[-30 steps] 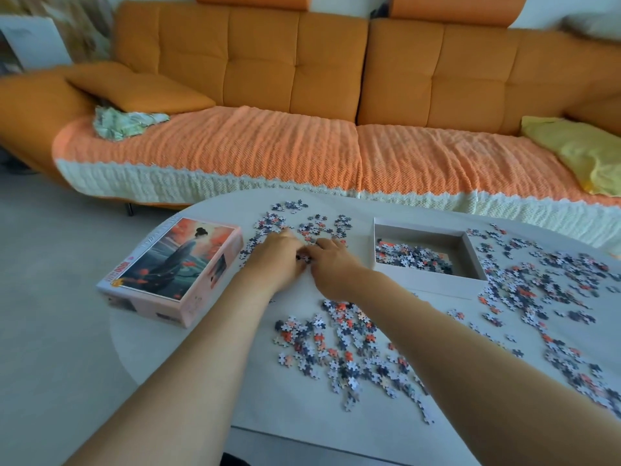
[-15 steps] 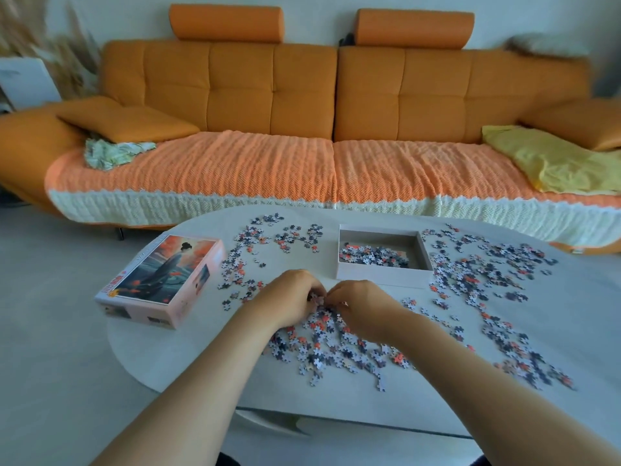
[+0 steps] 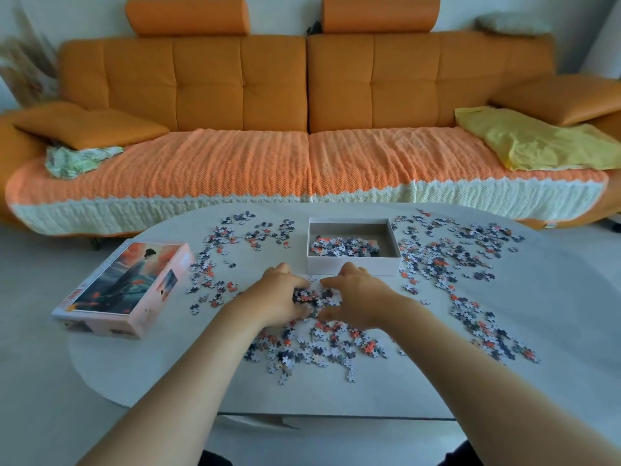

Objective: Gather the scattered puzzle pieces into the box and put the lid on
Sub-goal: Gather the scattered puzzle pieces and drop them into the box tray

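Small grey, white and orange puzzle pieces (image 3: 447, 260) lie scattered over a white oval table (image 3: 554, 297). An open white box (image 3: 353, 265) stands at the table's middle back with a layer of pieces inside. Its lid (image 3: 127, 287), printed with a figure in a long dress, lies at the left edge. My left hand (image 3: 280, 294) and my right hand (image 3: 351, 295) face each other just in front of the box, fingers curled around a small heap of pieces (image 3: 314, 297) pressed between them on the tabletop.
More pieces spread below my hands (image 3: 319, 351) and left of the box (image 3: 228, 253). An orange sofa (image 3: 302, 95) with a knitted cover runs behind the table, with a yellow cloth (image 3: 524, 139) at its right. Pale floor lies to the left.
The view has pulled back and tilted up. Both hands moved from the far-left pieces toward the near middle and now cup a heap right in front of the box.
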### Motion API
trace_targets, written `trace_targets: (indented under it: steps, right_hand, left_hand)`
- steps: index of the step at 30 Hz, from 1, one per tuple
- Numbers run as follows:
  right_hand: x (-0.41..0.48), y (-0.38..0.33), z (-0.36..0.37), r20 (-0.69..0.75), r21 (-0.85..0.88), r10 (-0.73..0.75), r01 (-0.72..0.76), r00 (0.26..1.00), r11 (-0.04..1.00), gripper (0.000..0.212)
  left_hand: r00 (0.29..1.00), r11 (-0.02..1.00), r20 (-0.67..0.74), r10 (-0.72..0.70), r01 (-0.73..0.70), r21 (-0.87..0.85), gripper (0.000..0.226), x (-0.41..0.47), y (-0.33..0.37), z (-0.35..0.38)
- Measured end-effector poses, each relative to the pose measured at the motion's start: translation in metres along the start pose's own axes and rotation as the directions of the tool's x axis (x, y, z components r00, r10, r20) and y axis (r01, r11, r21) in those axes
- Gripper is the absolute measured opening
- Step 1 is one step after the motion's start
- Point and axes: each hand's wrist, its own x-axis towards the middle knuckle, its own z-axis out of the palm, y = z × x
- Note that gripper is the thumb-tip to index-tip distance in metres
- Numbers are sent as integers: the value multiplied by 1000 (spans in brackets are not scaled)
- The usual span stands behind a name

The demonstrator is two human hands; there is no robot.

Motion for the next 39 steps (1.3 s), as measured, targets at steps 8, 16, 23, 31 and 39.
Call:
trace_targets:
  steps: [8,16,23,31,39]
  right_hand:
    - [13,-2,-12,-36,60,-17,19,999,998,36]
    - [25,2,-17,-32,93,28,-25,999,995,16]
    - [27,26,-53,-217,346,110,-29,970,938,2]
    - [46,48,-49,-427,360,104,64,898,931,22]
    - [36,54,-48,-458,278,51,88,888,956,32]
  left_hand:
    - [989,990,-128,73,-87,-110,19,16,12,1]
    - [993,970,-102,66,-88,-226,10,25,18,-8]
    - [952,910,-301,53,-171,-378,7,43,37,-33]
    - [892,938,-437,117,-244,-246,20,83,47,-21]
    - [784,960,-584,210,-277,-26,15,76,37,-17]
